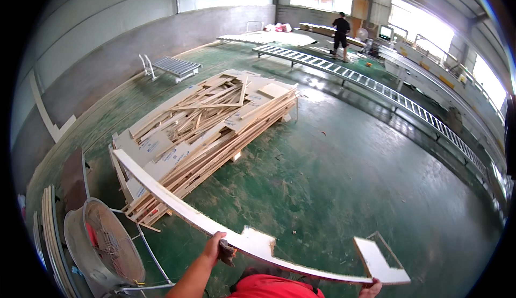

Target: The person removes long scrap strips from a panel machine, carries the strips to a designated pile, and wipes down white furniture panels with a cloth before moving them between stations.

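Note:
A long white board offcut [258, 244] stretches across in front of me, from the wood pile at the left to the lower right. It has a tab near its middle and an angled, frame-like piece at its right end. My left hand [215, 246] is closed on its near edge, left of the tab. A dark, crumpled glove-like thing [227, 253] shows at those fingers; its kind is unclear. Near the right end, my right hand [371, 288] grips the same edge, partly cut off by the lower rim of the picture.
Stacked boards and loose wooden strips [199, 115] lie beyond the offcut. A large drum fan [105, 241] stands at lower left beside upright panels [51, 233]. A roller conveyor [371, 85] runs along the right; a person [341, 32] stands far off. A low roller cart [176, 66] sits near the wall.

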`<state>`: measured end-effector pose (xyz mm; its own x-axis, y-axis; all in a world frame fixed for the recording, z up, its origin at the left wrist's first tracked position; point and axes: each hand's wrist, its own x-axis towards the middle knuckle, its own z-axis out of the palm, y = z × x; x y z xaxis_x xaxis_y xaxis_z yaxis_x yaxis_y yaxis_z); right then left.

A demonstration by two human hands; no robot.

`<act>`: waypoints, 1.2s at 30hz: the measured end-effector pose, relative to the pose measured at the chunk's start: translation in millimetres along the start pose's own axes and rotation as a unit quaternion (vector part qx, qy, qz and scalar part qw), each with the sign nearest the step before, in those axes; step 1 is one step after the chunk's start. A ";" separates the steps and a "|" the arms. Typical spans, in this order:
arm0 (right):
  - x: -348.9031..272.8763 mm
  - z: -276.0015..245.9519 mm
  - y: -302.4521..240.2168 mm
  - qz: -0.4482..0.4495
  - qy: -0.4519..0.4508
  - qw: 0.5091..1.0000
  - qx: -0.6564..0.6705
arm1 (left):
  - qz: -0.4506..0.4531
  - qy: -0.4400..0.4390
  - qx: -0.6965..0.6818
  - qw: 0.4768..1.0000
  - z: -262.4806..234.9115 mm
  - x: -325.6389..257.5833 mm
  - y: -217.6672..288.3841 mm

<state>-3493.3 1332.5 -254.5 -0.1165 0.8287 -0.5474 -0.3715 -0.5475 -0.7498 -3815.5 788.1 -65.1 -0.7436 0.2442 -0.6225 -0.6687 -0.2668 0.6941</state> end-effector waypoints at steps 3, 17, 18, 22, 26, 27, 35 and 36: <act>21.3 149.3 -1.9 0.025 -0.045 0.998 -0.025 | 0.037 0.057 -0.066 0.996 3.7 37.8 22.1; 114.9 584.1 62.0 -0.079 -0.225 0.955 -0.178 | 0.005 0.084 -0.222 0.971 -2.7 322.2 124.7; 126.1 610.9 68.7 -0.078 -0.214 0.957 -0.179 | 0.010 0.065 -0.220 0.973 -0.3 340.9 144.8; 123.9 718.2 128.9 -0.060 -0.185 0.964 -0.181 | 0.038 0.134 -0.244 0.960 1.1 401.8 211.1; 130.9 834.4 187.3 0.007 -0.206 0.965 -0.165 | 0.030 0.171 -0.274 0.946 -24.5 463.9 242.9; 140.6 866.1 202.6 0.032 -0.201 0.962 -0.183 | 0.035 0.183 -0.281 0.941 -31.3 478.5 250.6; 89.9 1156.9 312.5 0.110 -0.358 0.903 -0.211 | 0.163 0.229 -0.320 0.905 -51.9 564.0 396.5; 71.7 1195.8 319.3 0.100 -0.393 0.883 -0.238 | 0.170 0.195 -0.300 0.918 -51.5 573.4 423.7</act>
<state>-4721.8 1355.9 -88.7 -0.8079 0.4326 -0.4002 0.1355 -0.5245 -0.8405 -4525.3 767.1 -146.6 -0.7763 -0.2684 -0.5703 -0.1933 -0.7598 0.6207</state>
